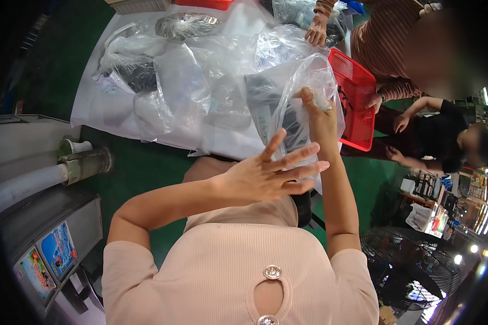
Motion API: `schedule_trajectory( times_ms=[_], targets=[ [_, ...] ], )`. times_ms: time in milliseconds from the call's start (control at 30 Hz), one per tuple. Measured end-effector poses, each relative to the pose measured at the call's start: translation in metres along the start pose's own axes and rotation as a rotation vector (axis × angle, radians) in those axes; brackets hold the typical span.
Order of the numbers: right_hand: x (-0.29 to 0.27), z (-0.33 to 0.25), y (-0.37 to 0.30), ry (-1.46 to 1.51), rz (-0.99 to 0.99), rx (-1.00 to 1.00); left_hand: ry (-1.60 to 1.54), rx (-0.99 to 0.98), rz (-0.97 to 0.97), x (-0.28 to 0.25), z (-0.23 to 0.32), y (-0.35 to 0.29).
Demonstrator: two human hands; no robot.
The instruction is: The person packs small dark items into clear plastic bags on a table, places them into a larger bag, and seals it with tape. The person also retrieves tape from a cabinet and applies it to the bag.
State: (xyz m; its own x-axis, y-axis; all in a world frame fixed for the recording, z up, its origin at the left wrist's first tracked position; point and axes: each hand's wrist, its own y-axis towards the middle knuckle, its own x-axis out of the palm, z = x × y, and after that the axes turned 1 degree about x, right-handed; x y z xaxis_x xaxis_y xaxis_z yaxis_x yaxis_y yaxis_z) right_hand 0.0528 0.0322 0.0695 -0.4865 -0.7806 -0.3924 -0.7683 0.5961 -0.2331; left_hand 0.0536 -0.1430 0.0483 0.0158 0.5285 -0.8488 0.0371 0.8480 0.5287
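Note:
My right hand (pixel 319 108) is closed on the gathered upper part of a clear plastic bag (pixel 287 81), with the thumb pointing up. Dark grey pieces (pixel 293 122) show through the film; their kind cannot be made out. In front of the bag's lower part, my left hand (pixel 271 172) has its fingers spread and nothing in them. Whether its fingertips touch the film cannot be told. Beyond the bag, more clear bags (pixel 181 86) lie heaped on a white-covered table (pixel 92 103), some with dark contents.
At the right, a person in a striped top holds a red plastic basket (pixel 358 130) by its rim, their other hand (pixel 317 30) on a bag. Another person (pixel 442 130) stands farther right. A black fan (pixel 409 268) is at lower right, a grey pipe (pixel 30 187) at left.

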Motion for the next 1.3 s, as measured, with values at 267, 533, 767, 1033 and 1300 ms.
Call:
schedule_trajectory(
  times_ms=[267,533,767,1033,1300],
  targets=[
    [0.007,0.074,0.003,0.122,0.017,-0.102,-0.320,0.031,0.087,0.021,-0.003,0.010],
    [0.046,0.142,0.007,0.028,-0.194,-0.324,-0.294,-0.739,-0.232,0.040,-0.086,0.036],
    [0.043,0.109,-0.012,-0.342,-0.285,-0.146,-0.184,-0.637,-0.540,0.083,-0.104,0.030],
    [-0.002,0.103,-0.087,-0.715,0.292,-0.097,-0.196,-0.655,-0.400,0.058,-0.115,0.015],
    [-0.022,0.154,-0.099,-0.407,-0.014,0.313,-0.303,-0.689,-0.319,0.061,-0.133,0.000]
  ],
)
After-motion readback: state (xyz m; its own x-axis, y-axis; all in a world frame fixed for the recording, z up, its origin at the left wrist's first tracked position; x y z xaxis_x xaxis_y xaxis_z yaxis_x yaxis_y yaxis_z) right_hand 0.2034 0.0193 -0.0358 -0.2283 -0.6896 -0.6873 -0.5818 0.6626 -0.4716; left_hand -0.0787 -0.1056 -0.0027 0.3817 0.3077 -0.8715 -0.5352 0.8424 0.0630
